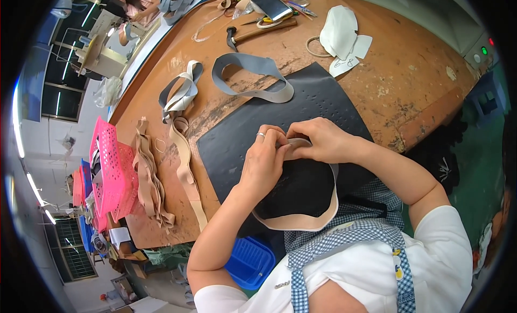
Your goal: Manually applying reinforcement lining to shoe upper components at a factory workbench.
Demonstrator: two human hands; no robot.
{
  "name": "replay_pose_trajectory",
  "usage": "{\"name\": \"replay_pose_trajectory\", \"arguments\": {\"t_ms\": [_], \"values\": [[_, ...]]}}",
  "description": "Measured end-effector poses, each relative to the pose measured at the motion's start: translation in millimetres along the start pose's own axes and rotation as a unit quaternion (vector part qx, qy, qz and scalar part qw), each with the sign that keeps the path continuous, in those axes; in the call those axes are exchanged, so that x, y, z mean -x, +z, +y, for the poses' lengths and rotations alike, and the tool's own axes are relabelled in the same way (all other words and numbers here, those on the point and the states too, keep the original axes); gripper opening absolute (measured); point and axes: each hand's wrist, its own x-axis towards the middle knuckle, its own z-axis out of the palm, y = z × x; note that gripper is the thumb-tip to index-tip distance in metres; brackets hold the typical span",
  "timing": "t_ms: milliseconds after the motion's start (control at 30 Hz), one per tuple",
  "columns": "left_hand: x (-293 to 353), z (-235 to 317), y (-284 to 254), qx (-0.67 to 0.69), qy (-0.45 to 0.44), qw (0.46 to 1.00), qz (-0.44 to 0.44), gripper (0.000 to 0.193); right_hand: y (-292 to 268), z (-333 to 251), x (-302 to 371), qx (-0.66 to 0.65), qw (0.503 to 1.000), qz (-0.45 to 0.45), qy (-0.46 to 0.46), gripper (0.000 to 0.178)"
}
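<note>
Both my hands meet over a black mat [231, 130] and pinch a beige strip looped into a band [293, 222]. My left hand [264, 159], with a ring on one finger, grips the band's upper edge. Close beside it, my right hand [323, 141] has its fingers closed on the same stretch. The rest of the loop hangs down toward my apron [350, 243]. Beyond my hands, a grey-blue looped band [253, 65] lies across the mat's far edge. My fingertips hide the exact spot being pinched.
Tan strips [148, 178] and a longer beige strip [186, 176] lie at left, beside a pink basket [110, 167]. Farther back are a twisted grey band [183, 89], a hammer [264, 34], a phone [271, 5] and white pattern pieces [339, 33]. A blue basket [250, 262] stands below the table edge.
</note>
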Motion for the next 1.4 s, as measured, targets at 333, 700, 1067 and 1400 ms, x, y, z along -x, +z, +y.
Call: {"name": "replay_pose_trajectory", "arguments": {"t_ms": [333, 700, 1067, 1400], "values": [[0.2, -3.1, -2.0, 0.065, -0.121, 0.990, 0.025, 0.018, 20.7, 9.6, -0.9, 0.040, 0.993, 0.103, -0.041, 0.019], [-17.0, 20.8, -26.8, -0.167, 0.059, 0.984, 0.013, 0.007, -1.8, -1.8, 15.2, -0.028, 0.996, 0.077, -0.028, 0.024], [-222.1, -88.6, -301.8, -0.504, 0.025, 0.805, 0.311, 0.047, -82.1, 49.6, 34.2, -0.118, 0.965, 0.211, 0.102, 0.018], [-209.0, -7.9, 44.5, 0.005, 0.042, 0.999, -0.030, 0.028, -219.2, 156.4, -22.6, 0.319, 0.840, 0.408, 0.160, 0.027]]}}
